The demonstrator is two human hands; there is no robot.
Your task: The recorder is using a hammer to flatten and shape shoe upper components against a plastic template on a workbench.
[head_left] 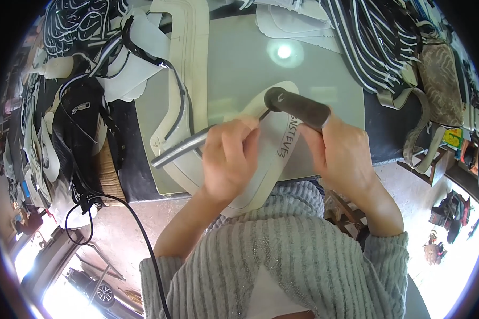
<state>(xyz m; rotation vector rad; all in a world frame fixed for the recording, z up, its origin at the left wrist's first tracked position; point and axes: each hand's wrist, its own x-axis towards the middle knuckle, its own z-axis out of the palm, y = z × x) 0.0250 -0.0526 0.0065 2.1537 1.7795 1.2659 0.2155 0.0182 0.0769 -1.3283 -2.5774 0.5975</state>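
My left hand (pixel 231 157) is closed around a straight silver-grey bar (pixel 178 150) with dark edges, whose square end sticks out to the left. To its right, my right hand (pixel 343 154) grips one end of a dark cylindrical tool (pixel 299 109). The tool's rounded end meets a thin dark piece coming out of my left fist; whether bar and tool are joined I cannot tell. Beneath both hands lies a long cream template board (pixel 279 173) with rounded ends and dark handwriting. Its near end overhangs the table edge toward my lap.
The boards rest on a greenish-grey mat (pixel 239 58). A second cream template (pixel 189 42) and a dark strip lie at left. Bundles of black-and-white strips (pixel 364 42) and white cut pieces (pixel 298 26) stand at the back. A black zipped bag (pixel 80 114) and cable sit left.
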